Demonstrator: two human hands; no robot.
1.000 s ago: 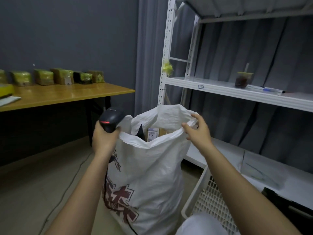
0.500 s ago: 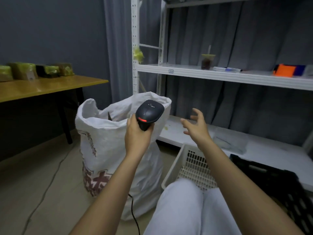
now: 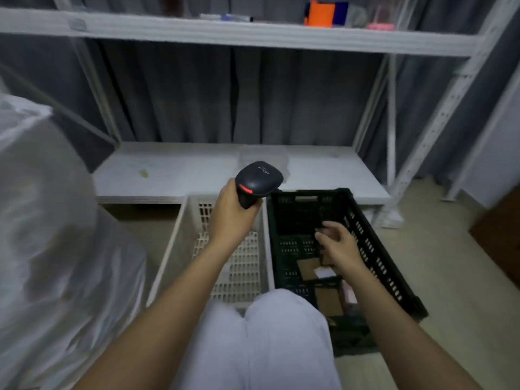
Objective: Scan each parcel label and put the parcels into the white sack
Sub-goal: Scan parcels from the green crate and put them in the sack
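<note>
- My right hand is down inside the black crate, fingers half curled & spread over the parcels, nothing gripped yet as far as I can tell.
- My left hand is wrapped tight round the scanner handle, head pointing fwd above the 2 crates.
- Risk 1: the brown parcels lie flat on the crate floor, close together. A fingertip pinch could slip or drag a neighbour up w/ it.
- Risk 2: one parcel shows a white label face up; the others show none from here. If I lift one label-down, scan fails & I'd have to flip it one-handed, easy to drop.
- Risk 3: scanner cable not visible here, prob. trailing by my knee; could snag when I swing over to the sack.
- Risk 4: white sack stands well off to my left, blurred, mouth out of view. Can't tell if it's open, so a blind toss may miss.
- Containers: black crate holds a few brown parcels at the near end, far end bare. White crate just beside it looks empty. Sack contents not visible.
</note>
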